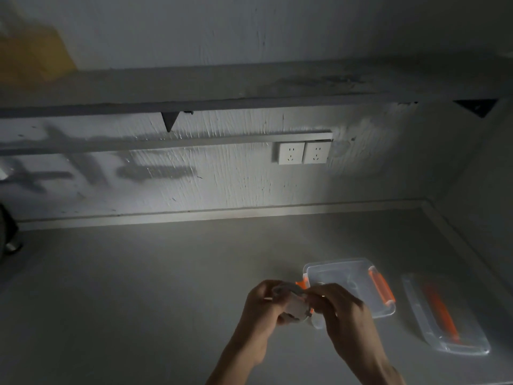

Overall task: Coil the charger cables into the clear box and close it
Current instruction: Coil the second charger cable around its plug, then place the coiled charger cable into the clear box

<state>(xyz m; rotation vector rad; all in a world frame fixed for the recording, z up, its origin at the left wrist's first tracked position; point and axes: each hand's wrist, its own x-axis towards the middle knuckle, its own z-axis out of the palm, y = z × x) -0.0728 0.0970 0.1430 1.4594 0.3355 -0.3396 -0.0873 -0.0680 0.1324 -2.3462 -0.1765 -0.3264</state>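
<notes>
A pale bundle of charger cable (291, 304) is being held between both hands just above the worktop (138, 301), at the near left corner of the clear box (349, 284). The left hand (262, 304) is being kept curled around the left side of the bundle, with the fingers closed on it. The right hand (341, 309) is being pinched onto the right end of the bundle, thumb and fingertips pressed together there. The bundle's long axis is being held running roughly from far left to near right, tilted down toward the near side; how many cables are in it cannot be told in the dim light.

The clear box is lying open on the worktop, partly covered by the right hand, with its long axis running from near left to far right. An orange latch (381, 289) is being shown along its right edge, and another orange latch (302, 286) is peeking out at its left edge just beyond the hands. Something faint is lying inside, too dim to make out.

The clear lid (441, 318), with an orange handle along its length, is lying flat to the right of the box, apart from it.

On the far wall, a double white socket (304, 152) is being lit below a shelf (249, 84).
</notes>
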